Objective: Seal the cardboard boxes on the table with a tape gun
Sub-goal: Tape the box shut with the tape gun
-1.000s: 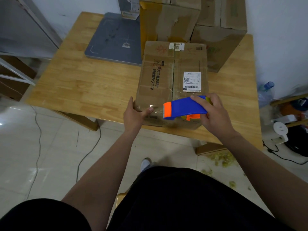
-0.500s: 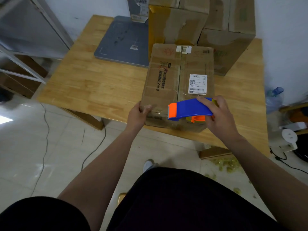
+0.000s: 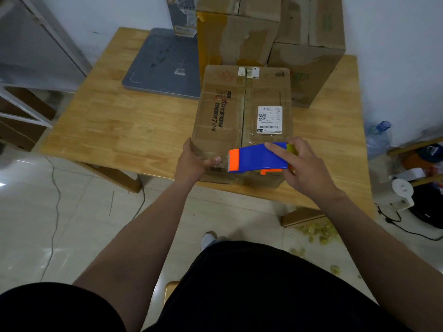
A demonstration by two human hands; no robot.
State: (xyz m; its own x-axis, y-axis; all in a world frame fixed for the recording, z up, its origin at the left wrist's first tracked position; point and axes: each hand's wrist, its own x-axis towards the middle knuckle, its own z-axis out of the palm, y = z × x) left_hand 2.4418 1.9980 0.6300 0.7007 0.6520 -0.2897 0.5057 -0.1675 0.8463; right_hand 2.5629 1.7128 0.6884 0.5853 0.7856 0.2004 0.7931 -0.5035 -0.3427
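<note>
Head view, single frame. The box [image 3: 242, 101] sits at the near edge of the table [image 3: 119, 130], with its long axis running away from me. The centre seam [image 3: 244, 109] follows that axis.

The tape gun [image 3: 257, 156] lies across the near end of the box top. Its long axis runs left to right, square to the seam, and its orange nose points at the left hand [image 3: 191, 161]. The right hand [image 3: 302, 166] is curled round the rear of the blue body, so it is the hand nearer the work. The left hand clasps the near-left corner of the box, thumb on top just beside the nose.

My read is that a cross strip is going on at the near end. The thumb would anchor the free end, so the next pull should go rightward, away from it. I see a glossy patch between thumb and nose that is possibly clear tape, but glare stops me confirming it.

Box condition:
- Worn, creased brown cardboard, flaps lying flat and shut.
- Dark print on the left flap.
- White shipping label [image 3: 269, 119] on the right flap.

Taller cartons [image 3: 239, 32] stand just behind the box.
</note>
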